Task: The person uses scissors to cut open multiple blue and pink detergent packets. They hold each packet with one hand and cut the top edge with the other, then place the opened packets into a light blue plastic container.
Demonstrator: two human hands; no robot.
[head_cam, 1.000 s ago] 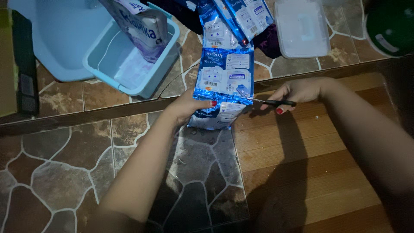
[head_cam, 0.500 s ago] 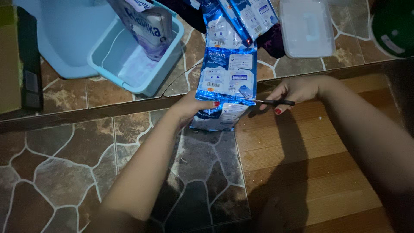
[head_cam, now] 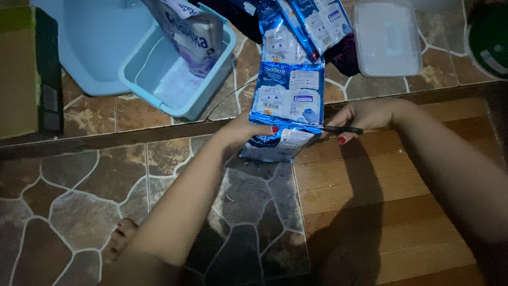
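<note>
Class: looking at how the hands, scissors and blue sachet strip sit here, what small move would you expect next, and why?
Probably closing the scissors further across the blue sachet strip: the right hand has the blades at its edge, while the left hand grips the lower sachet.

I see a strip of glossy blue sachets [head_cam: 288, 92] with white label panels running down the middle of the stone floor. A lilac-and-white pouch [head_cam: 193, 34] stands tilted in the light blue tub [head_cam: 159, 90]. More blue packets [head_cam: 323, 18] lie just above the strip.
</note>
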